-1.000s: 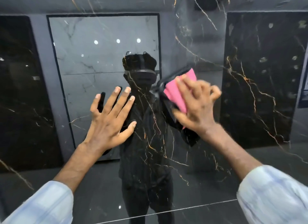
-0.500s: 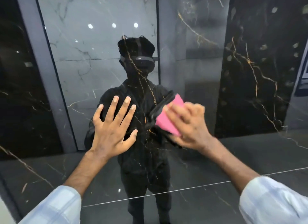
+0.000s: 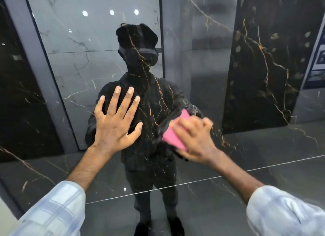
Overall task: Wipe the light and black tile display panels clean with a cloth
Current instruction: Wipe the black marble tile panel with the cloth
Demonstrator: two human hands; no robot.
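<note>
Caught right in the middle of wiping the black panel [image 3: 202, 200], the glossy one with gold veins that fills pretty much the whole view. The left hand [image 3: 114, 125] is flat on the tile left of centre, fingers [image 3: 127, 100] straight and spread wide, thumb out to the right. It looks like it's just bracing.

The right hand [image 3: 195, 142] is off to its right, fingers curled over a pink cloth [image 3: 173, 138] and pushing it against the tile. That hand is smeared with blur, so my guess is it's mid-stroke. The cloth sits right of centre, above the thin seam line [image 3: 219, 176] that runs across the lower part of the panel, with a clear gap between it and the left hand.

How far along? Honestly hard to call. The surface is so shiny it mirrors the person and the room, and I can't pick out dust or streaks anywhere, so no idea which bits are done. I'd say the black panel is in progress around its middle. The strip below the seam and the far right side probably need a pass too.

The light panel [image 3: 98, 47] with grey veins shows upper left, but it reads like a reflection to me. Nothing says whether it's been cleaned. So: partway, black one underway, light one unknown.
</note>
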